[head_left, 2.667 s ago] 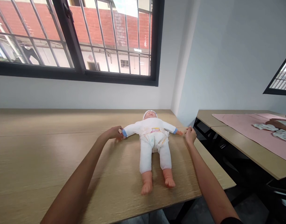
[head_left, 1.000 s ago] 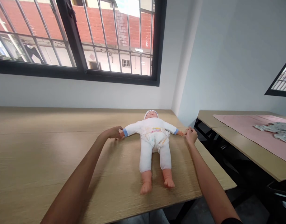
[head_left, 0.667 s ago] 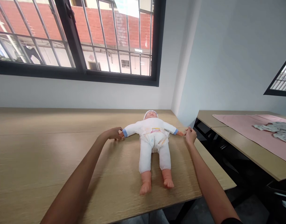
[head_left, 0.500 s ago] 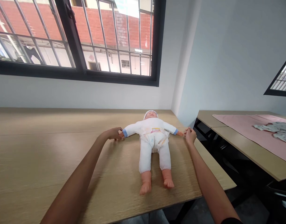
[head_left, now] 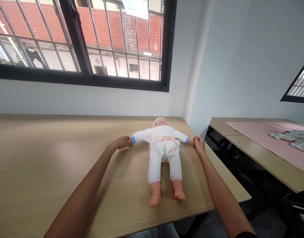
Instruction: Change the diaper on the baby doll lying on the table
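A baby doll (head_left: 164,132) lies on its back on the wooden table (head_left: 55,165), arms spread out and legs toward me. It has a white cloth body with blue cuffs, a white cap and a diaper (head_left: 164,145) around its hips. My left hand (head_left: 123,142) is closed around the doll's hand on the left side. On the right, my right hand (head_left: 199,144) pinches the doll's other hand between thumb and fingers. Both of the doll's small hands are largely covered by my fingers.
A second table (head_left: 261,155) stands to the right across a gap, bearing a pink cloth (head_left: 251,132) with folded patterned clothes (head_left: 294,137). A barred window (head_left: 127,43) is in the wall behind the doll.
My right hand has moved slightly left and now grips the doll's hand. My left hand has closed further over the other doll hand. The doll has barely moved.
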Action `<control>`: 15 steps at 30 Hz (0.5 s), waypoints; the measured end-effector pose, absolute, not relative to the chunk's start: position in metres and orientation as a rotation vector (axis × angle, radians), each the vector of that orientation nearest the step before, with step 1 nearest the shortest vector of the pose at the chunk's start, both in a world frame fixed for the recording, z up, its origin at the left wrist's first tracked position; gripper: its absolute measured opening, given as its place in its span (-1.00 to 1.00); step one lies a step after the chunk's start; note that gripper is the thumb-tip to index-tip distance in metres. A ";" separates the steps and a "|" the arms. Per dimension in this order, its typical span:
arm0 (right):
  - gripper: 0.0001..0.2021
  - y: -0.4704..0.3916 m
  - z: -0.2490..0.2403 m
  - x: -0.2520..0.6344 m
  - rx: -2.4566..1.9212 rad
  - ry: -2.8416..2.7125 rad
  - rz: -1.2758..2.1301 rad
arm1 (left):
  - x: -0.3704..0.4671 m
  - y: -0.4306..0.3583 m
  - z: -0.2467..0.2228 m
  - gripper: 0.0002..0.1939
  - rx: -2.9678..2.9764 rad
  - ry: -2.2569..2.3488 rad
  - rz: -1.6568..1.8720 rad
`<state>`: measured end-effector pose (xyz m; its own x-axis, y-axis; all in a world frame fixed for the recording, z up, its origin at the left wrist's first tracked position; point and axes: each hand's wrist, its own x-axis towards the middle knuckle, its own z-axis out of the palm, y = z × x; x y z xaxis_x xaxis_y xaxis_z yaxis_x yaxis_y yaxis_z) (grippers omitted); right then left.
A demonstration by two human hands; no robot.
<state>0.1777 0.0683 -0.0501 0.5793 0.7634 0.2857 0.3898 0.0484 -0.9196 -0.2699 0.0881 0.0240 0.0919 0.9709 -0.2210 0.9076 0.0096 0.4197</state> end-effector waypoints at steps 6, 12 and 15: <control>-0.71 0.070 -0.044 0.172 -1.245 -0.782 0.740 | -0.271 0.073 0.045 -0.43 1.725 1.679 0.447; -0.85 0.077 -0.036 0.170 -0.860 -0.558 0.915 | -0.268 0.065 0.064 -0.57 1.750 1.602 0.793; -0.87 0.080 -0.037 0.170 -0.766 -0.542 0.936 | -0.255 0.057 0.069 -0.58 1.790 1.533 0.959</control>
